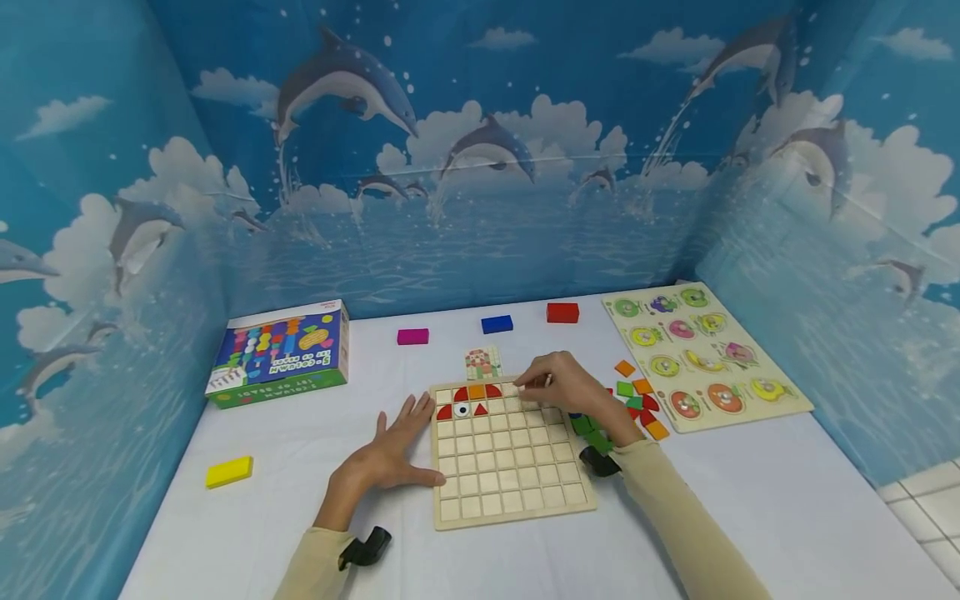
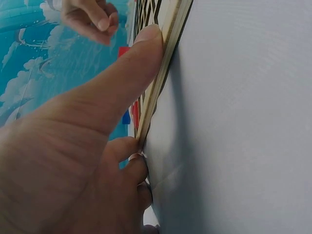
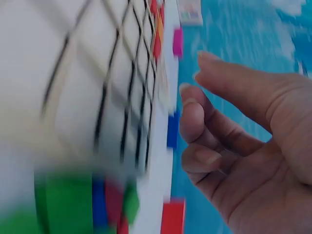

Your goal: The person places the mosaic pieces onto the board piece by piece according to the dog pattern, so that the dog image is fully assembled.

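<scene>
White table (image 1: 300,500), left hand (image 1: 390,458) flat against wooden grid board (image 1: 510,483), right hand (image 1: 562,387) above it

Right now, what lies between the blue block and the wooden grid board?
A small pattern card lies between the blue block and the board, seen in the head view.

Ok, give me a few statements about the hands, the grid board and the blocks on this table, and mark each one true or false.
1. The left hand lies flat against the left edge of the wooden grid board. True.
2. The right hand is over the board's near edge. False: it is over the far row.
3. The coloured tiles fill the whole grid. False: only a few sit at the far left corner.
4. A yellow block lies on the table left of the board. True.
5. The boxed game sits on the right. False: it is on the left.
</scene>
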A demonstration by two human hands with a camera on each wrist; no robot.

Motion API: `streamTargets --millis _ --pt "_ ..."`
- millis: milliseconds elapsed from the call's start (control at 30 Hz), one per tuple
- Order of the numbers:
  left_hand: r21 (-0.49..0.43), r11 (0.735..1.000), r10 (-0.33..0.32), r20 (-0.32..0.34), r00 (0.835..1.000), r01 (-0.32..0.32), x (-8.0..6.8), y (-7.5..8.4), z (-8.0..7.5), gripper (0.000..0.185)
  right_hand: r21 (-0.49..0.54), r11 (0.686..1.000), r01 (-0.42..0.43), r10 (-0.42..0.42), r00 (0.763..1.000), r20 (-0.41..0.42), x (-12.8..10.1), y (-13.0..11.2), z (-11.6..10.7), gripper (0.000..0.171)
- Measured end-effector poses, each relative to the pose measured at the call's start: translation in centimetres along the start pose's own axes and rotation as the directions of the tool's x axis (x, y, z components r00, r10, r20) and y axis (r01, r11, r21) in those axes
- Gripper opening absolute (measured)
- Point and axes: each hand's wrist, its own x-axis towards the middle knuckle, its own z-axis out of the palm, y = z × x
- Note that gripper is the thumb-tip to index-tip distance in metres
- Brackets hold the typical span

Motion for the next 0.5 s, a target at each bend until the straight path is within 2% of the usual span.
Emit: streamTargets --millis 133,233,300,400,500 --pt "-0.003 1.0 0.0 -0.001 1.0 0.0 0.1 0.1 0.0 0.125 -0.047 0.998 -0.042 0.041 0.999 -0.036 -2.3 1.9 -2.8 0.021" --pt "-0.009 1.0 0.0 -0.004 1.0 0.0 0.1 0.2 0.0 0.124 -0.069 0.991 -0.111 0.108 0.993 -0.052 -4.2 3.1 -4.6 0.02" --pt "-0.013 1.0 0.001 -0.006 1.0 -0.001 0.1 0.2 0.0 0.124 -0.079 0.979 -0.186 0.182 0.982 -0.053 -5.4 3.7 -5.6 0.018" --pt "-0.017 1.0 -0.002 -0.009 1.0 0.002 0.0 0.1 0.1 0.125 -0.1 0.948 -0.302 0.3 0.953 -0.043 -6.9 4.4 -6.8 0.019" --pt "-0.018 1.0 -0.007 -0.011 1.0 0.007 0.0 0.0 0.1 0.125 -0.11 0.923 -0.369 0.368 0.929 -0.027 -8.0 5.0 -7.7 0.022"
